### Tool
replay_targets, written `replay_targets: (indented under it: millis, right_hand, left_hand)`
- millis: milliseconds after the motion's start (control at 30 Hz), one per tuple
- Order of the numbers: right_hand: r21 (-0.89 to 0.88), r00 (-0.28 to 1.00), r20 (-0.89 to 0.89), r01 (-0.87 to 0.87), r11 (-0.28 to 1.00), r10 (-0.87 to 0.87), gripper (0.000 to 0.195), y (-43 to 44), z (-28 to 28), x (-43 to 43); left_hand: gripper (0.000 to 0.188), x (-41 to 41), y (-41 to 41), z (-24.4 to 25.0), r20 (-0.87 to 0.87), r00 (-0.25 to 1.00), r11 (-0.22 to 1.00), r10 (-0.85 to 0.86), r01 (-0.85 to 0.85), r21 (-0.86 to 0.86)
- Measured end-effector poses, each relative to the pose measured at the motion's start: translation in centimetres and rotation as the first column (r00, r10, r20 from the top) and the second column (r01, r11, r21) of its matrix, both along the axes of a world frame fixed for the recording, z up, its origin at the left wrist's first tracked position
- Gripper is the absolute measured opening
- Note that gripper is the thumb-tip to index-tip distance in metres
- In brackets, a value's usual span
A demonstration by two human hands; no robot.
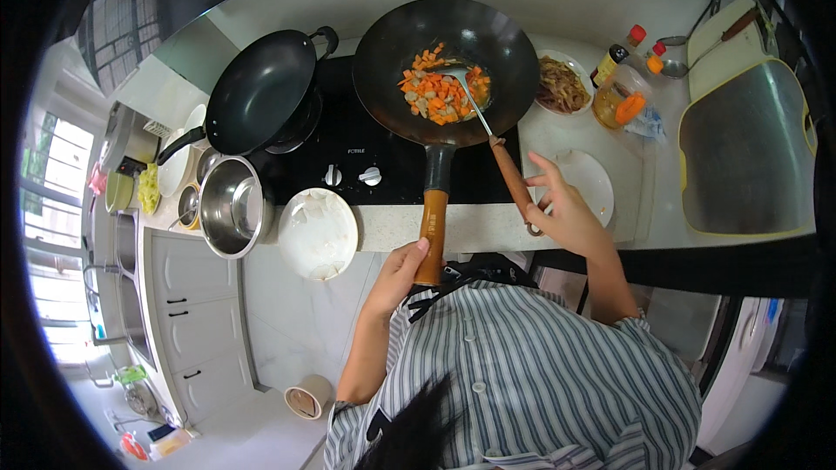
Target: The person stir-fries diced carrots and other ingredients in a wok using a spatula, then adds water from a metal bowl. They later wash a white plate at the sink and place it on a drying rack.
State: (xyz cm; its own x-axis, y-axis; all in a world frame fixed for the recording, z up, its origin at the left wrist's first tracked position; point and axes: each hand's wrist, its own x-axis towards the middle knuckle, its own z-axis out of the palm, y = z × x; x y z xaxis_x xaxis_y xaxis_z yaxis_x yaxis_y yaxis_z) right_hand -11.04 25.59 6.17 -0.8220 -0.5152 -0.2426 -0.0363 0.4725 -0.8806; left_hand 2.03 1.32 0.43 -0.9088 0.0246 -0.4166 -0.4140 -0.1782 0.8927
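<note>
A dark wok [506, 46] sits on the cooktop's right side, with diced carrot [436, 88] and small pale pieces, perhaps meat, at its bottom. My left hand [398, 271] grips its wooden handle [432, 228] near the end. A wok spatula [509, 173] leans across the wok's front rim, its metal blade among the food and its wooden handle sloping towards me. Beside that handle is my right hand [567, 212], fingers spread apart; the thumb overlaps the handle's lower end, and whether it presses there is unclear. Behind this hand lies a white plate [591, 176].
A black frying pan [261, 91] tilts over the left burner. A steel bowl [232, 205] and a white plate [320, 235] stand at the counter's front edge. To the right are a plate of cooked strips [563, 85], sauce bottles [610, 65] and a cutting board [744, 150].
</note>
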Motion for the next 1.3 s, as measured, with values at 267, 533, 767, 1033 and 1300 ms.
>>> replay_targets:
  millis: [267,533,767,1033,1300]
  right_hand:
    - [0.213,0.914,-0.349,0.293,0.932,-0.207,0.046,-5.0,-2.4,1.7]
    - [0.173,0.836,-0.471,0.399,0.9,-0.281,0.035,-9.2,2.5,-0.3]
    - [0.27,0.82,-0.532,0.401,0.876,-0.211,0.034,-10.2,2.1,-1.6]
    - [0.207,0.837,-0.441,0.447,0.871,-0.325,0.034,-8.3,3.3,-0.5]
    - [0.192,0.829,-0.496,0.395,0.899,-0.258,0.032,-7.3,1.3,-1.9]
  left_hand:
    - [0.045,-0.6,-0.5,-2.1,-0.028,0.996,0.995,-0.081,0.082,0.052]
    - [0.047,-0.9,-3.3,-2.2,-0.127,0.976,0.972,-0.175,0.192,0.132]
    - [0.058,-1.5,-5.3,-1.9,-0.134,0.943,0.95,-0.304,0.311,0.034]
    - [0.055,-1.8,-5.9,-1.9,-0.148,0.935,0.927,-0.322,0.343,0.151]
    - [0.05,-1.9,-6.0,-4.1,-0.106,0.908,0.88,-0.406,0.42,0.223]
